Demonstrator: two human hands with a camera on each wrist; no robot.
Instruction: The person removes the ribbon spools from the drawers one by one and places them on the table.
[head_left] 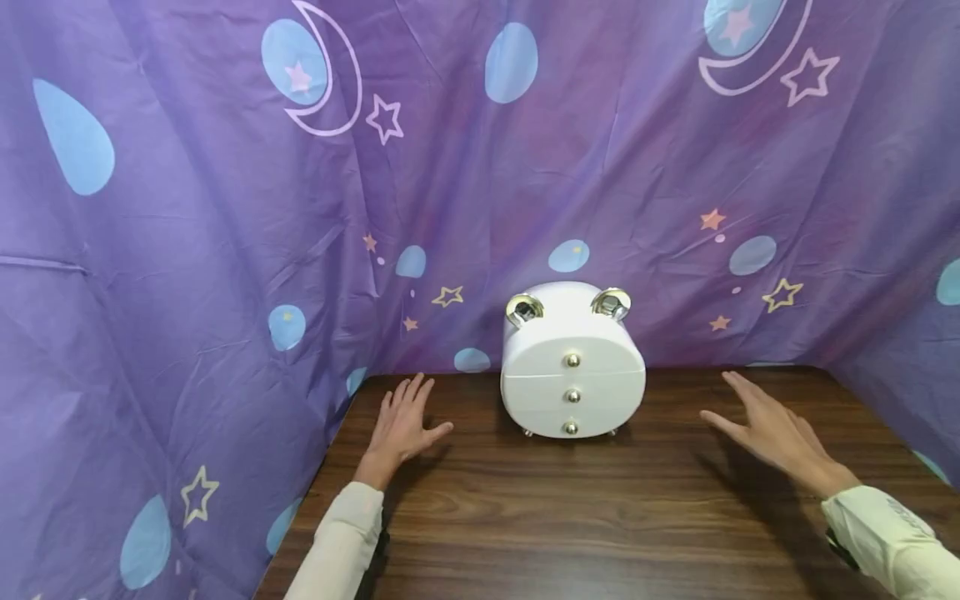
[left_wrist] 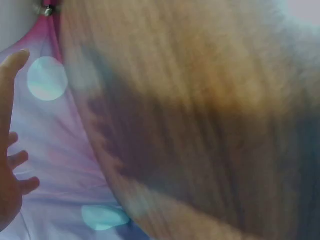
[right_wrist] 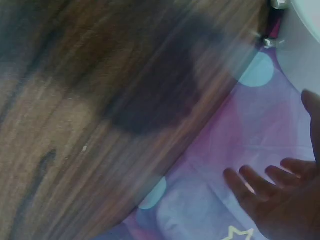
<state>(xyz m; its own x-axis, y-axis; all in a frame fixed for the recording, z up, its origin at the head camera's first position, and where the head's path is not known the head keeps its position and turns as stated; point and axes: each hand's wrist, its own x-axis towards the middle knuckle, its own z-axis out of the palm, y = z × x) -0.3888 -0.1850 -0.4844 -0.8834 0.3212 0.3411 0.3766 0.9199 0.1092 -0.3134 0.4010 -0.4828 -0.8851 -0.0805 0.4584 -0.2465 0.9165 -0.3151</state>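
Note:
A white rounded box [head_left: 536, 392] stands near the table's back edge, with several gold knobs down its front and two gold rings on top like ears. Thin seams run across its front, and small metal feet hold it off the wood. To its left is my left hand [head_left: 401, 421], fingers spread and holding nothing, apart from the box. On the other side, my right hand [head_left: 776, 433] also holds nothing, its thumb held away from the fingers. Both wrist views catch part of the box at a top corner, beyond the left thumb [left_wrist: 15, 62] and the right thumb [right_wrist: 311, 107].
The brown wood-grain table [head_left: 480, 517] carries the box and shadows of both arms. Behind and at both sides hangs a purple curtain [head_left: 450, 192] printed with moons, stars and blue drops, close against the table's back edge.

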